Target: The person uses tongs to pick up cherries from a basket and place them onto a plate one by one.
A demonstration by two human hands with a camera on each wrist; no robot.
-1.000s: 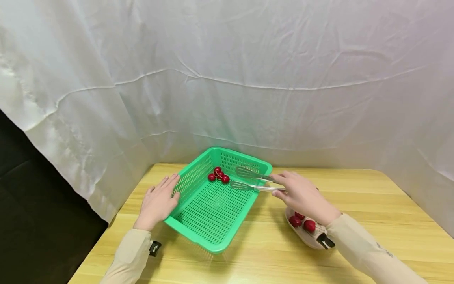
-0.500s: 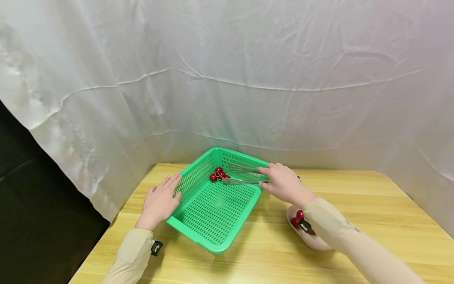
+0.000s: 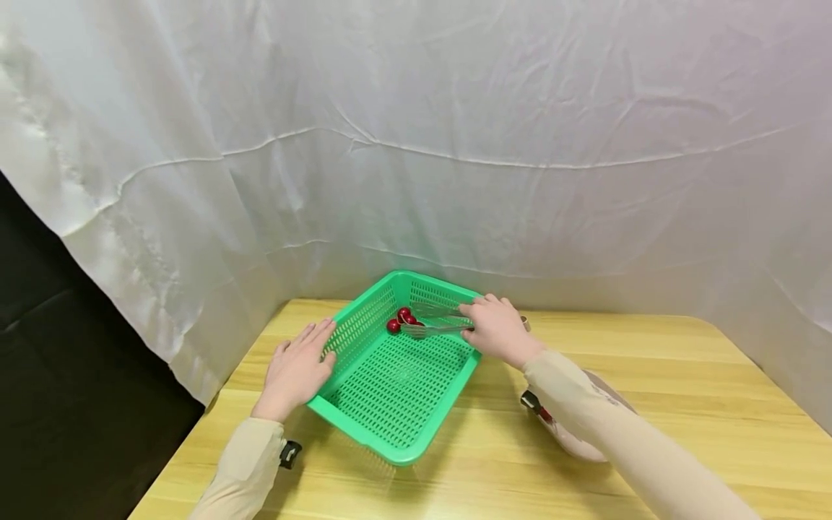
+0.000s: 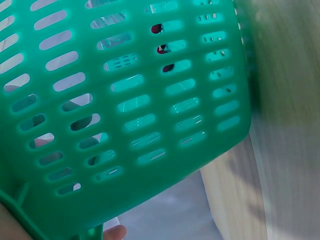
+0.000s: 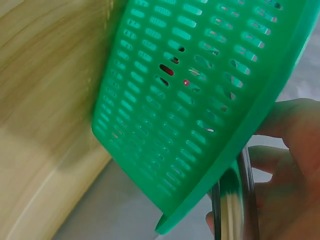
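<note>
Right hand (image 3: pixel 497 328) grips tongs (image 3: pixel 424 331), tips just beside cherries (image 3: pixel 393 326). Left hand (image 3: pixel 299 372), fingers straight, rests on basket (image 3: pixel 393 453) rim. Steady basket; straddle cherries, squeeze lightly.

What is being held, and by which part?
The right hand holds metal tongs by their arms, toward the back end; the left hand rests on the green basket's rim.

White cloth (image 3: pixel 455 108) (creased) hangs behind the wooden table (image 3: pixel 702 390).
</note>
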